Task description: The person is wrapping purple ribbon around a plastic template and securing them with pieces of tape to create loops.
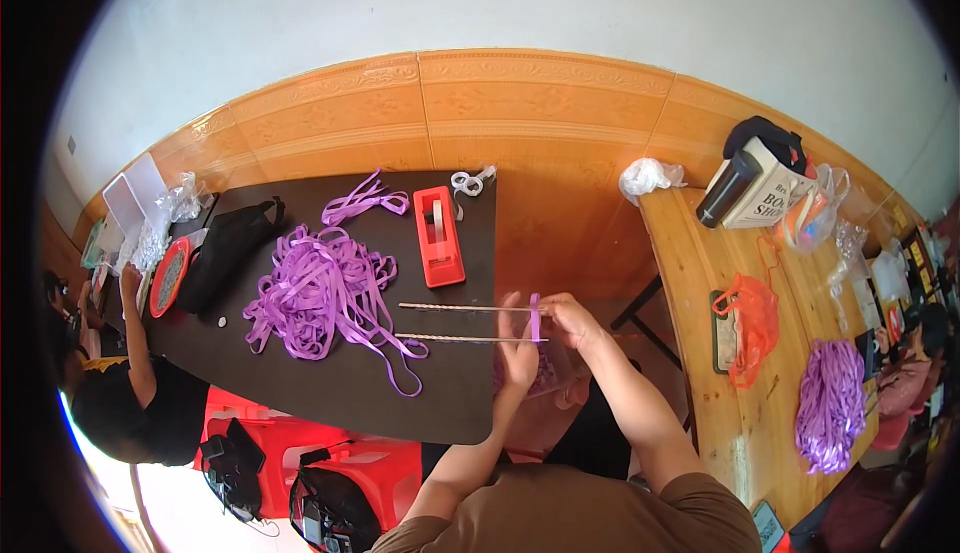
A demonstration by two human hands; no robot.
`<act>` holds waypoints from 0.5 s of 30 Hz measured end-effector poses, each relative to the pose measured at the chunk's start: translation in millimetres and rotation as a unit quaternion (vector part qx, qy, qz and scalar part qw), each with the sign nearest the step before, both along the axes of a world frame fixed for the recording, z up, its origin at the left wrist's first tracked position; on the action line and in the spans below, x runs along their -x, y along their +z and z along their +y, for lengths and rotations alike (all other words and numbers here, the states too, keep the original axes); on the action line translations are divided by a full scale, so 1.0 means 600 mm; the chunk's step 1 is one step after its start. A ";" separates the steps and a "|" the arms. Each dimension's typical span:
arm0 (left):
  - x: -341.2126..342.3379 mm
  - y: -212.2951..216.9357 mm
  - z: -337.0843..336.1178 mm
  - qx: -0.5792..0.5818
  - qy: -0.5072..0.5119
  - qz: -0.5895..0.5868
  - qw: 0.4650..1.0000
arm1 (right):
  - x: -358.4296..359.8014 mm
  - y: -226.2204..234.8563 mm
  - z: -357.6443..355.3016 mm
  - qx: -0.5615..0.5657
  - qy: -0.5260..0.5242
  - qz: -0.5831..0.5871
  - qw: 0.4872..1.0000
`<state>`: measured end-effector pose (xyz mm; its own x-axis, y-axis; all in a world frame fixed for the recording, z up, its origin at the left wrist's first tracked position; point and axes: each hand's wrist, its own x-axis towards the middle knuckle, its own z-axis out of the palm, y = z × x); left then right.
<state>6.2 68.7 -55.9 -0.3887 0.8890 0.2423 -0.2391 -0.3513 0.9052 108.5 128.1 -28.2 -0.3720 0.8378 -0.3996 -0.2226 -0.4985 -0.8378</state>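
Observation:
Two thin, pale rods with twisted patterns, an upper rod (450, 306) and a lower rod (440, 338), lie roughly parallel and apart, reaching from over the dark table past its right edge. A short purple ribbon loop (535, 318) spans both near their right ends. My left hand (517, 353) is at the rods beside the loop, its fingers up along them and seeming to grip them. My right hand (568, 321) pinches at the ribbon by the upper rod's end; its fingertips are partly hidden. A tangled heap of purple ribbon (315, 293) lies left of the rods.
On the dark table (440, 403) are a red tape dispenser (439, 238), white scissors (467, 184) and a black bag (225, 263). A co-worker's arm (140, 348) reaches in at far left. The wooden table (690, 253) at right bears a purple ribbon bundle (830, 408) and an orange-red bag (755, 328).

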 end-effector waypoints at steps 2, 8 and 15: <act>0.006 0.004 0.002 -0.020 0.012 0.046 0.999 | 0.004 -0.007 -0.016 0.063 -0.001 0.049 0.997; 0.013 0.008 -0.011 0.126 -0.132 -0.147 0.972 | -0.010 -0.059 -0.064 0.092 -0.006 0.051 0.994; 0.018 0.001 -0.042 0.135 -0.161 -0.222 0.952 | -0.014 -0.060 -0.153 -0.168 -0.167 -0.010 0.972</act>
<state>-4.9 43.2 -55.5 -0.0952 0.9860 -0.1372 -0.6750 0.0374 0.7369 116.6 36.3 -64.2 -0.0515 0.9948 -0.0880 -0.3070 -0.0996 -0.9465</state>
